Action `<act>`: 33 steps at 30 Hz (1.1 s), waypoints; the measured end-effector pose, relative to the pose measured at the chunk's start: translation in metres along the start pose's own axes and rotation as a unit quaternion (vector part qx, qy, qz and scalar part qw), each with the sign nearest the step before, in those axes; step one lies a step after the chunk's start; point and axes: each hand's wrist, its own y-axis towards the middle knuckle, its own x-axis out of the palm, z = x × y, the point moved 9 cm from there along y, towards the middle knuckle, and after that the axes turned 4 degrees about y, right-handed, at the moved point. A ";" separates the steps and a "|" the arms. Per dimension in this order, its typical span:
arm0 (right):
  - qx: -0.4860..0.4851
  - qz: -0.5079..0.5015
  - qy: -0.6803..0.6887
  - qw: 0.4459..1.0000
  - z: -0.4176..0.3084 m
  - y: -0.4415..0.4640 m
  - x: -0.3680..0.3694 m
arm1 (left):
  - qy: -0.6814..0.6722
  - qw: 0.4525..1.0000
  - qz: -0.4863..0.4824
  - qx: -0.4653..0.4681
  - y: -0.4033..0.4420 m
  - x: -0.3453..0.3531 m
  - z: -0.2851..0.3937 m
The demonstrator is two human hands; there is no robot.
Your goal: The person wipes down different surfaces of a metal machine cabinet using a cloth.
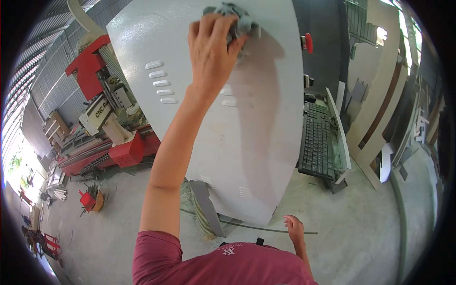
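My left hand (211, 42) is raised high, closed round a crumpled grey rag (244, 21). It presses the rag against the upper part of a large pale grey metal cabinet (204, 137). Raised vent slots (161, 83) line the panel, and some faint marks show on its surface. Low on the right, my right hand (295, 228) hangs beside my body, its fingers loosely bent and apart, with nothing seen in it. The cabinet's lower edge is the nearest thing to it.
A black keyboard (316, 140) sits on a shelf at the cabinet's right side, below a red knob (308, 43). A red CNC machine (128, 149) stands at left. A ribbed hose (202, 213) and thin strip (266, 229) lie by the base. Boards (380, 118) lean at right.
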 end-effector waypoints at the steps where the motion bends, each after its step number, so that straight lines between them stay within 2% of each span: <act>1: 0.001 0.003 0.005 1.000 0.006 -0.004 -0.003 | 0.008 1.000 -0.028 -0.009 -0.012 0.003 0.008; 4: -0.025 0.022 -0.010 0.999 0.031 -0.019 -0.020 | 0.029 0.995 -0.093 -0.029 -0.057 0.004 0.040; 6: 0.011 0.034 -0.024 0.999 0.044 -0.033 -0.036 | 0.008 0.992 -0.122 -0.036 -0.107 0.006 0.058; 7: 0.011 0.041 -0.019 0.999 0.051 -0.042 -0.042 | 0.008 0.993 -0.121 -0.009 -0.137 0.007 0.074; 9: -0.054 0.087 -0.111 0.989 0.050 -0.052 -0.059 | -0.059 0.984 -0.169 0.008 -0.193 0.003 0.104; 10: -0.010 0.087 -0.077 0.993 0.063 -0.057 -0.063 | -0.081 0.979 -0.182 0.033 -0.203 0.007 0.113; 11: 0.034 0.084 -0.042 0.995 0.074 -0.061 -0.066 | -0.079 0.981 -0.170 0.049 -0.192 0.009 0.113; 13: 0.028 0.082 -0.043 0.995 0.074 -0.061 -0.069 | -0.085 0.975 -0.187 0.079 -0.170 0.010 0.121; 16: 0.038 0.058 -0.044 0.997 0.065 -0.056 -0.062 | -0.042 0.981 -0.162 0.102 -0.100 0.024 0.105; 18: -0.014 0.066 -0.054 0.996 0.053 -0.048 -0.058 | 0.011 0.989 -0.117 0.093 -0.043 0.034 0.082; 20: -0.004 0.067 -0.032 0.997 0.045 -0.039 -0.052 | 0.059 0.993 -0.060 0.084 0.020 0.041 0.058; 22: 0.011 0.068 -0.009 0.998 0.038 -0.039 -0.054 | 0.091 0.986 0.042 0.130 0.079 0.036 0.046; 24: -0.025 0.071 -0.027 0.997 0.025 -0.045 -0.055 | 0.098 0.985 0.070 0.125 0.115 0.037 0.026; 25: -0.015 0.071 -0.022 0.997 0.030 -0.051 -0.056 | 0.096 0.991 0.066 0.073 0.126 0.038 0.016; 28: -0.021 0.093 -0.049 0.994 0.044 -0.066 -0.066 | 0.096 0.991 0.046 0.080 0.107 0.043 0.034; 30: 0.025 0.098 0.003 0.995 0.058 -0.073 -0.070 | 0.053 0.995 0.032 0.084 0.067 0.041 0.063; 33: 0.046 0.111 0.008 0.993 0.061 -0.082 -0.074 | -0.017 0.996 -0.055 0.063 -0.009 0.043 0.100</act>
